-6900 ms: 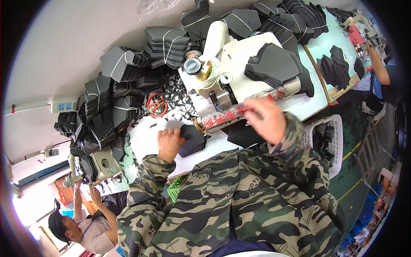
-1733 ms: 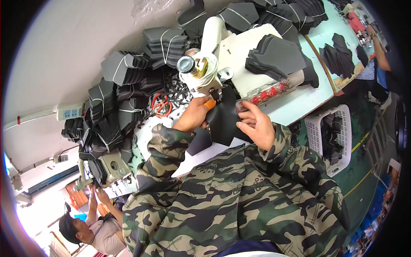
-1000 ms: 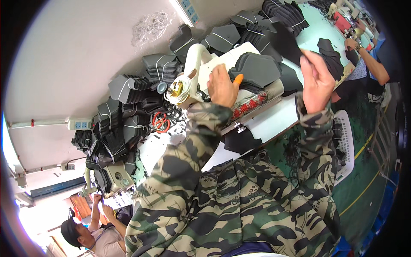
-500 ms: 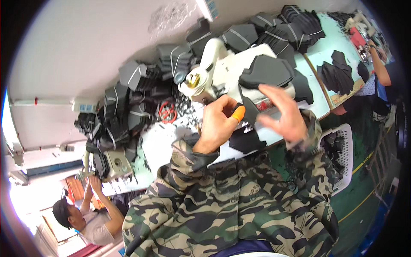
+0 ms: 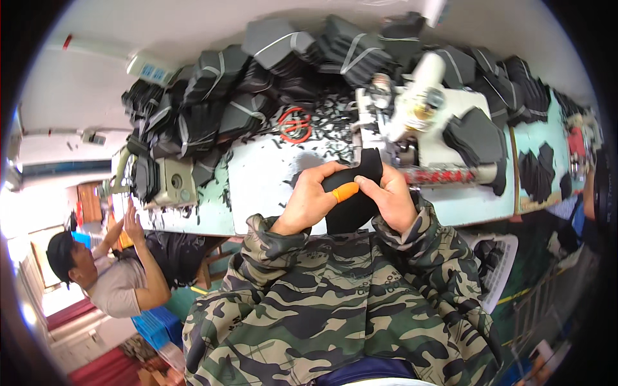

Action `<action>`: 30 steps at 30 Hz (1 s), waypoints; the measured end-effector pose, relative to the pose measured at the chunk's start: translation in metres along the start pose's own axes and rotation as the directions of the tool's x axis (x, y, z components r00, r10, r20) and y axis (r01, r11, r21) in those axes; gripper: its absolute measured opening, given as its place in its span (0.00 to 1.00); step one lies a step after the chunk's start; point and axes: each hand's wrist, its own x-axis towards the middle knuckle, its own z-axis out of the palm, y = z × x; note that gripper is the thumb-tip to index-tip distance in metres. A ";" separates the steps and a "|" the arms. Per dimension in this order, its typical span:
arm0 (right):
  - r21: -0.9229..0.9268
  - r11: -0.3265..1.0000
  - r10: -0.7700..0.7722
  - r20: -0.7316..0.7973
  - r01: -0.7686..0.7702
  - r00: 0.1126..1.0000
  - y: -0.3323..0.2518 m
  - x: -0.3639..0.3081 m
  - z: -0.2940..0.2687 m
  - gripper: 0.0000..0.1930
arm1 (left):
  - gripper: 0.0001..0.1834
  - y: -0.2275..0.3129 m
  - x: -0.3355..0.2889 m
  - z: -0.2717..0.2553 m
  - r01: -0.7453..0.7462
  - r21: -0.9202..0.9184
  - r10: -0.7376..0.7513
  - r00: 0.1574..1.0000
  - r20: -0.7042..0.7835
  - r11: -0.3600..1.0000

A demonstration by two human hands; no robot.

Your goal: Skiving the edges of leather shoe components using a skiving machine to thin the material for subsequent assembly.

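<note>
A black piece of cloth-like material point(image 5: 351, 215) is held between my two hands in front of the sewing machine point(image 5: 412, 122). My left hand point(image 5: 309, 202) grips its left side, with an orange finger cover point(image 5: 346, 192) on one finger. On the right edge, my right hand point(image 5: 397, 202) pinches the piece, its thumb close to the orange cover. The upper end of the piece stands up near the machine's metal parts; whether they touch I cannot tell. Some fingers are hidden behind the material.
Strapped stacks of dark panels point(image 5: 277, 45) line the back. Black scraps and a red-handled tool point(image 5: 295, 125) lie on the white table point(image 5: 257, 174). Loose grey panels point(image 5: 476, 138) rest right of the machine. A white basket point(image 5: 505, 264) stands lower right; a co-worker point(image 5: 109, 270) sits left.
My right hand has come in from the open right side and now grips the black piece with my left. The view has turned, and the machine sits farther right.
</note>
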 end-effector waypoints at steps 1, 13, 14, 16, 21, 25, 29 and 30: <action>-0.025 1.000 0.000 -0.007 0.000 1.000 0.005 0.008 0.010 0.08 | 0.11 -0.010 -0.004 -0.010 0.005 -0.018 -0.006 1.000 -0.030 1.000; -0.984 -0.058 -0.106 0.175 0.169 0.979 0.111 0.215 0.075 0.18 | 0.10 -0.177 -0.034 -0.118 0.095 -0.437 -0.232 0.934 -0.273 0.895; -0.954 -0.210 -0.062 0.232 0.215 0.971 0.120 0.230 0.072 0.19 | 0.10 -0.185 -0.030 -0.122 0.094 -0.451 -0.235 0.934 -0.270 0.888; -0.911 -0.366 -0.096 0.240 0.190 0.966 0.133 0.241 0.067 0.20 | 0.09 -0.198 -0.020 -0.127 0.084 -0.480 -0.249 0.924 -0.292 0.873; -0.958 -0.188 0.216 0.174 0.216 0.961 0.103 0.240 0.046 0.22 | 0.07 -0.209 -0.004 -0.148 0.116 -0.518 -0.288 0.920 -0.266 0.847; -0.979 0.197 0.292 0.117 0.060 0.949 0.053 0.180 0.055 0.24 | 0.09 -0.203 0.001 -0.170 0.094 -0.310 -0.176 0.953 -0.248 0.946; -0.934 0.354 0.473 0.128 -0.055 0.872 0.003 0.124 0.064 0.32 | 0.09 -0.165 0.017 -0.178 0.054 -0.411 -0.099 0.991 -0.089 0.910; -0.921 0.386 0.484 0.159 -0.047 0.861 -0.001 0.116 0.061 0.32 | 0.09 -0.156 0.020 -0.178 0.053 -0.401 -0.093 0.992 -0.082 0.915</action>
